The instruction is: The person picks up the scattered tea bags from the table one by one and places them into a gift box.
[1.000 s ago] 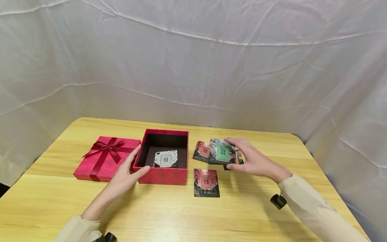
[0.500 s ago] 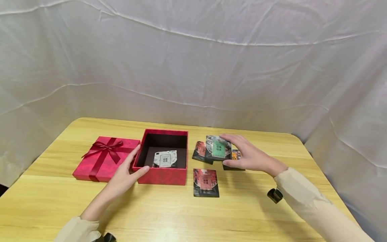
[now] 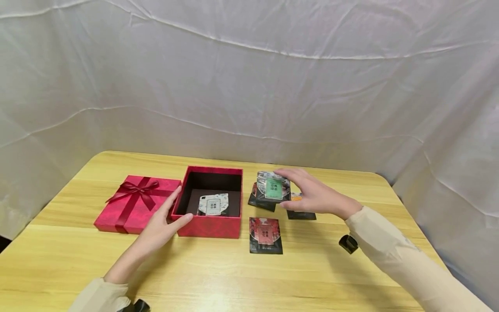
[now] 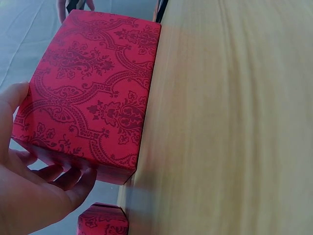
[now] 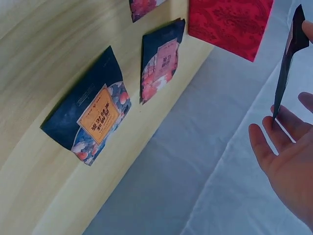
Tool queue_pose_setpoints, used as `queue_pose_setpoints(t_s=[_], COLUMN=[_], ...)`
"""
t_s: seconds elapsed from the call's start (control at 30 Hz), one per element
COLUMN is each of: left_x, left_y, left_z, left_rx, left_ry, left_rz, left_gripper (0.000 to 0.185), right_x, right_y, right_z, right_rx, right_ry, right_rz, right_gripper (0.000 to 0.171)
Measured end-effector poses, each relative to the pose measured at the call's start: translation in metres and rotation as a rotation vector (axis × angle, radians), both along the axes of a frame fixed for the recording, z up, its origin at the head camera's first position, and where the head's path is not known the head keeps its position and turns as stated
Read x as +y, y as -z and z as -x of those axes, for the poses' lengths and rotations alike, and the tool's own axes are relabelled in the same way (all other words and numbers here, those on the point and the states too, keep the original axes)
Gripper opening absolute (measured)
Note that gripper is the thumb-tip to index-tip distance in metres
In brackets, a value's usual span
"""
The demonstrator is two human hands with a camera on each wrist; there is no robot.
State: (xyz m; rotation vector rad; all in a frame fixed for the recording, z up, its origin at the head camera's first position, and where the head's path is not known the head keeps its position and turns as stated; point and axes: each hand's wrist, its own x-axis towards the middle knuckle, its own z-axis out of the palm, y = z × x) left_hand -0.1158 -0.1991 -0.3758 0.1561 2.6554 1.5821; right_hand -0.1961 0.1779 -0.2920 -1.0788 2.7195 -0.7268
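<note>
You are pinching the green-label packet point(image 3: 273, 187) in your right hand point(image 3: 312, 196) just right of the red box point(image 3: 210, 225), your left hand point(image 3: 163, 225) bracing its corner, fingers relaxed; carry it level over the rim.

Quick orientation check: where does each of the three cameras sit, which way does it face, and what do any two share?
Head: looks forward and down at the table, open red box, lid; both hands and sleeves show.
Left wrist: by the left hand, facing the box's red wall; fingers show.
Right wrist: by the right hand, looking at the orange packet on the table; held green packet seen edge-on.
Shared: the red box appears in all three.
</note>
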Motion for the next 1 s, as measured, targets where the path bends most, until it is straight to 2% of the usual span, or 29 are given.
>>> queue_pose_setpoints(t_s=[0.23, 0.5, 0.67, 0.83, 1.0], left_x=[-0.001, 0.000, 0.000, 0.000, -0.001], left_y=[0.000, 0.000, 0.000, 0.000, 0.002], left_z=[-0.001, -0.001, 0.000, -0.001, -0.001], left_rx=[-0.005, 0.006, 0.011, 0.013, 0.014], left_ry=[-0.002, 0.006, 0.003, 0.003, 0.005], left_rz=[0.007, 0.004, 0.009, 0.007, 0.008], left_gripper=[0.084, 0.083, 0.084, 0.084, 0.083], right_x=[-0.014, -0.025, -0.035, -0.047, -0.058], right_y=[0.000, -0.017, -0.024, -0.019, -0.011], right_z=[0.007, 0.015, 0.017, 0.016, 0.018], right_rx=[0.024, 0.010, -0.012, -0.053, -0.033], right_ry=[-0.051, -0.049, -0.050, -0.066, -0.071], right_rz=[-0.029, -0.006, -0.042, -0.052, -0.064], right_gripper=[0.077, 0.078, 0.080, 0.080, 0.077])
